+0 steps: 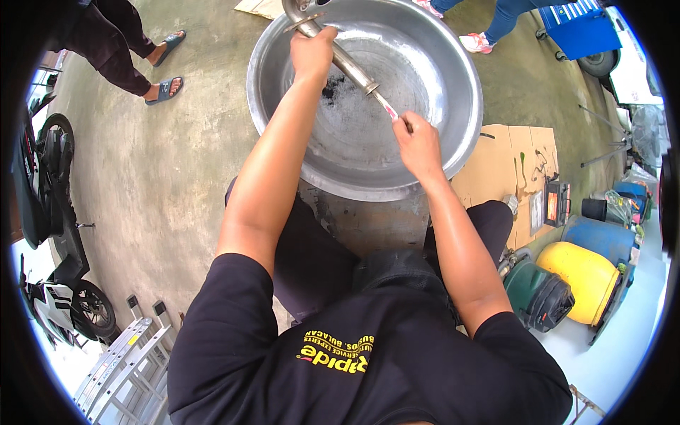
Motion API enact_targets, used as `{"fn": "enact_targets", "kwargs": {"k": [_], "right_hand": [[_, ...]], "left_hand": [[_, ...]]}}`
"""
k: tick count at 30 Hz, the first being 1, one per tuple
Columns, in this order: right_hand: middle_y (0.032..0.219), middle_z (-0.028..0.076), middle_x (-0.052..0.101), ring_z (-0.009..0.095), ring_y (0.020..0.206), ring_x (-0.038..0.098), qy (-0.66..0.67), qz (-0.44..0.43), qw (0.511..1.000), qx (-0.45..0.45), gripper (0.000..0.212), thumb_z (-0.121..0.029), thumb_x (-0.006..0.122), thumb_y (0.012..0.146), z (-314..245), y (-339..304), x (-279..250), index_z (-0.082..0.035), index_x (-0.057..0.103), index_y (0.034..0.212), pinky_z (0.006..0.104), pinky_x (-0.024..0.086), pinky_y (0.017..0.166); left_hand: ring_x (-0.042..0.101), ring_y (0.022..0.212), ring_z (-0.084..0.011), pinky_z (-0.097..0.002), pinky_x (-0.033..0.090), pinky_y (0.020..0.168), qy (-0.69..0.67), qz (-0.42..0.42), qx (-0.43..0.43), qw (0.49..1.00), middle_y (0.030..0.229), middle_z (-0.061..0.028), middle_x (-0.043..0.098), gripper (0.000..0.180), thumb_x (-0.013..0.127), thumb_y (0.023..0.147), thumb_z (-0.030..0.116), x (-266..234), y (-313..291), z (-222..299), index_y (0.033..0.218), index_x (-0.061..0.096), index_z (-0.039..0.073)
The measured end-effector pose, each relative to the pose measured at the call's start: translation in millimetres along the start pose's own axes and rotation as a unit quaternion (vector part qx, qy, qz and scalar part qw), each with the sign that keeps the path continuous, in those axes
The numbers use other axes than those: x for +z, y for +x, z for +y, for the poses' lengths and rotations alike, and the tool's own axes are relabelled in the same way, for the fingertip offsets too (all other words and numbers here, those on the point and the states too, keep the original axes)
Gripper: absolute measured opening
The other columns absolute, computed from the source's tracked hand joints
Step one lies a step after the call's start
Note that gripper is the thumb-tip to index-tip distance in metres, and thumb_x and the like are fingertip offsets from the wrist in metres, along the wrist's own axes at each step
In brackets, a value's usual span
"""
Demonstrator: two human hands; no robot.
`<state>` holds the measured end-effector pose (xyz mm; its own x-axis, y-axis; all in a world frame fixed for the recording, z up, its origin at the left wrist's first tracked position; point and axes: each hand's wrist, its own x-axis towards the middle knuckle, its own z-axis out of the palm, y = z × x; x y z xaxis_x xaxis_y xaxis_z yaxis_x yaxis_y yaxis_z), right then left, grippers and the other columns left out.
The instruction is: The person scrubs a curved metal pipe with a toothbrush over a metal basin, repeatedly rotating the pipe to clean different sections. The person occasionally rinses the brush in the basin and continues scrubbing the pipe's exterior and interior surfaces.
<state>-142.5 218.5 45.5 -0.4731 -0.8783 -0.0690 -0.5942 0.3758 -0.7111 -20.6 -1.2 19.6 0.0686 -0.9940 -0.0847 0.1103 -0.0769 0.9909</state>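
Over a wide round metal basin (418, 78), my left hand (312, 55) is wrapped around a flanged metal pipe (348, 65). The pipe slants from the far left down toward my right hand (419, 142). Between my right fingers is a slim white-and-red handle (387, 106), which looks like a toothbrush's. Its far end meets the pipe's near opening, and whatever lies inside is hidden. Black specks of dirt (331, 91) lie on the basin's bottom, below the pipe.
Stained flat cardboard (496, 166) lies right of the basin. Farther right stand a yellow drum (577, 273) and a green machine (535, 294). Motorcycles (53, 177) and an aluminium ladder (124, 361) are at left. Two people's legs (117, 46) (503, 25) stand beyond the basin.
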Motion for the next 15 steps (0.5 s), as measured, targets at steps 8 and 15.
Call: {"fn": "enact_targets", "kwargs": {"k": [8, 15], "right_hand": [[0.070, 0.019, 0.062, 0.033, 0.063, 0.060, -0.003, -0.001, 1.000, 0.000, 0.028, -0.027, 0.059, 0.094, -18, 15, 5, 0.000, 0.064, 0.085, 0.0410, 0.045, 0.061], [0.065, 0.011, 0.056, 0.020, 0.061, 0.051, 0.047, -0.054, 0.996, 0.053, 0.032, -0.028, 0.061, 0.094, 28, 15, -3, 0.002, 0.065, 0.086, 0.0360, 0.042, 0.060]], "left_hand": [[0.049, 0.049, -0.0134, -0.0298, 0.038, 0.046, 0.017, -0.045, -0.037, 0.998, 0.067, -0.0048, 0.057, 0.023, 0.071, 0.077, 0.015, 9, -15, -3, 0.087, 0.061, -0.002], [0.054, 0.058, -0.0161, -0.0350, 0.043, 0.054, -0.009, -0.028, -0.012, 0.999, 0.071, -0.0076, 0.060, 0.024, 0.073, 0.077, 0.016, 2, -8, 3, 0.088, 0.062, -0.002]]}}
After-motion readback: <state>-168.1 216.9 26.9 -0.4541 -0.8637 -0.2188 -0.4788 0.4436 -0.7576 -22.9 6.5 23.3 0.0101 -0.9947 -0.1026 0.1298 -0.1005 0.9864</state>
